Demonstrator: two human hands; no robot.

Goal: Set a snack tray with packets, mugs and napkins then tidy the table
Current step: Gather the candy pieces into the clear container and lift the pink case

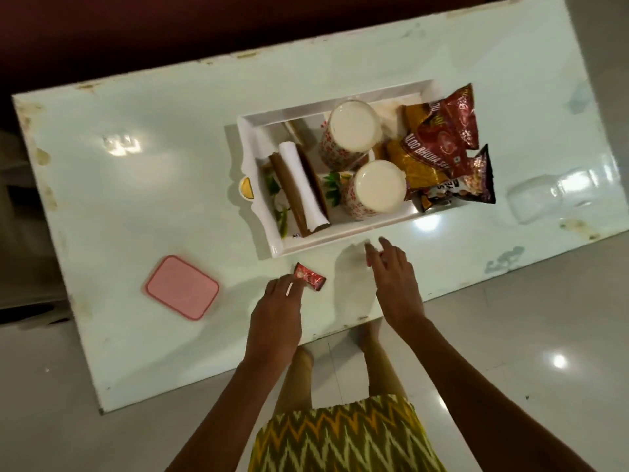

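A white tray (258, 131) stands on the white table (153, 199). In it lie folded brown and white napkins (301, 185), two upside-down patterned mugs (352, 131) (376, 187), and several snack packets (442, 131) at its right end. A small red packet (310, 276) lies on the table just in front of the tray. My left hand (275, 311) rests with its fingertips touching that red packet. My right hand (396, 281) hovers open just before the tray's near edge, holding nothing.
A pink lid or flat container (182, 287) lies on the table to the left of my hands. A clear plastic piece (558, 194) sits near the table's right end. The glossy floor and my feet show below the table's near edge.
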